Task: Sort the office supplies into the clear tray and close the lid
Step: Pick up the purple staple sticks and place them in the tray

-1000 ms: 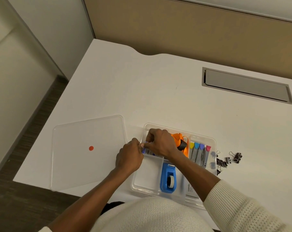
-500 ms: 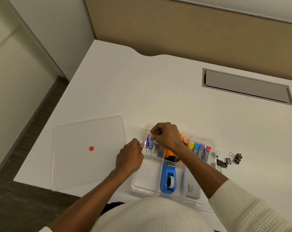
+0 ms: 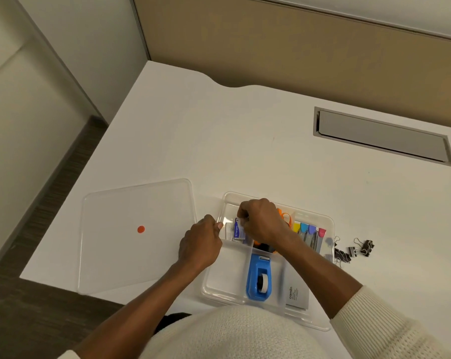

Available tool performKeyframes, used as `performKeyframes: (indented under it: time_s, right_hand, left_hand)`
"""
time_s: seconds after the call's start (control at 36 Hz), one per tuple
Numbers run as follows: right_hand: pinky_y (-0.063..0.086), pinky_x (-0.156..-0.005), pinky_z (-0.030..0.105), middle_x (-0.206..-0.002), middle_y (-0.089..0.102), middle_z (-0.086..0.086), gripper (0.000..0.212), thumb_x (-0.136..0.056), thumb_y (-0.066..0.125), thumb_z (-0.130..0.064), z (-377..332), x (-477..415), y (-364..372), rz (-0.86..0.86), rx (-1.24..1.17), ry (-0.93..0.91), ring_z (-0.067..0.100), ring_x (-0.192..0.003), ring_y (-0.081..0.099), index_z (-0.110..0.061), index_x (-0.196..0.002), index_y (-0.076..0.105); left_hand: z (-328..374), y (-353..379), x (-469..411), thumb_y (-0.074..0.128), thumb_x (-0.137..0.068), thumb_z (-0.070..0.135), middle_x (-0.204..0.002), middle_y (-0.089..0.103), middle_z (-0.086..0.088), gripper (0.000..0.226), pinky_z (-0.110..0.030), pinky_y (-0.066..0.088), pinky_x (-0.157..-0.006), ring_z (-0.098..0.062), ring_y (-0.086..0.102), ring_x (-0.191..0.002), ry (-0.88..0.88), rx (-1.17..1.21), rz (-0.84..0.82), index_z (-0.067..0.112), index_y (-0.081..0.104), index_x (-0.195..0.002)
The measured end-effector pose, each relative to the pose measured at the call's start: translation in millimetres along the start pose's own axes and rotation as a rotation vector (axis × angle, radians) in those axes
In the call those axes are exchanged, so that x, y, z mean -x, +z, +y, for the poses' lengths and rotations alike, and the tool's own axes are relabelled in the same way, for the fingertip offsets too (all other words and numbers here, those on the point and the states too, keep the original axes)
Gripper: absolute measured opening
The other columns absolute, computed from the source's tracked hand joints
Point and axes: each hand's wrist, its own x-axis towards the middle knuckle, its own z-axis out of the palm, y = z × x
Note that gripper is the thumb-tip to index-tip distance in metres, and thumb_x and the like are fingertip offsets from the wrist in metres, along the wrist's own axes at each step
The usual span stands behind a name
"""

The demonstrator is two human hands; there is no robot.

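The clear tray (image 3: 206,288) lies at the desk's near edge, divided into compartments. My left hand (image 3: 200,245) grips its left rim with the thumb on the edge. My right hand (image 3: 261,221) hovers over the far-left compartment, fingertips pinched on the top of a small purple box (image 3: 236,229) that stands among other small grey packs. The tray also holds a blue tape dispenser (image 3: 259,279), orange scissors (image 3: 284,216) partly under my wrist, coloured-tab clips (image 3: 308,230) and a grey card box (image 3: 297,296). The clear lid (image 3: 137,257), marked with an orange dot, lies flat to the left.
Several black binder clips (image 3: 354,251) lie loose on the white desk right of the tray. A grey cable hatch (image 3: 382,137) is set into the desk at the far right. The desk's left edge drops off beside the lid.
My right hand has shifted slightly right and back over the far-left compartment, uncovering the small boxes it hid a second ago. My left hand has stayed on the tray's rim.
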Motion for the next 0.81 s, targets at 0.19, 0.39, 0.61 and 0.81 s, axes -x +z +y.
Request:
performKeyframes:
  time_s: [0.19,0.39,0.61,0.81]
  right_hand:
    - [0.047,-0.071,0.025,-0.099,0.069,0.01,0.021,-0.09,0.07,-0.022,-6.8,5.5,13.0,0.012,0.207,-0.114,0.02,-0.086,0.063,-0.006,-0.103,0.072]
    - [0.058,-0.085,0.036,-0.108,0.067,0.01,0.033,-0.09,0.072,-0.022,-7.9,1.3,11.5,-0.14,0.28,-0.279,0.023,-0.099,0.067,-0.011,-0.121,0.064]
    - [0.055,-0.08,0.036,-0.107,0.065,0.012,0.036,-0.09,0.072,-0.024,-8.9,-0.2,4.2,-0.127,0.443,-0.39,0.024,-0.093,0.065,-0.01,-0.122,0.061]
    - [0.045,-0.071,0.031,-0.096,0.07,0.01,0.017,-0.09,0.072,-0.021,-6.4,-1.4,-5.9,-0.152,0.49,-0.365,0.022,-0.084,0.065,-0.01,-0.102,0.067]
  left_hand:
    - [-1.9,0.9,1.1,0.049,-0.106,0.034,-0.093,0.068,0.0,0.017,-0.038,0.06,-0.072,-0.019,0.065,-0.076,-0.001,-0.008,0.012,0.018,0.055,-0.105]
    - [-3.4,3.1,-0.1,0.047,-0.106,0.036,-0.086,0.06,0.005,0.02,-0.027,0.045,-0.062,-0.013,0.058,-0.07,0.003,-0.007,0.012,0.018,0.055,-0.104]
    - [-3.6,2.5,0.3,0.046,-0.106,0.035,-0.087,0.061,0.004,0.019,-0.027,0.043,-0.062,-0.014,0.059,-0.072,0.007,-0.001,0.013,0.018,0.054,-0.103]
    - [-4.6,4.3,0.4,0.046,-0.106,0.038,-0.085,0.058,0.007,0.019,-0.027,0.049,-0.066,-0.013,0.058,-0.071,0.002,0.015,0.026,0.021,0.052,-0.1]
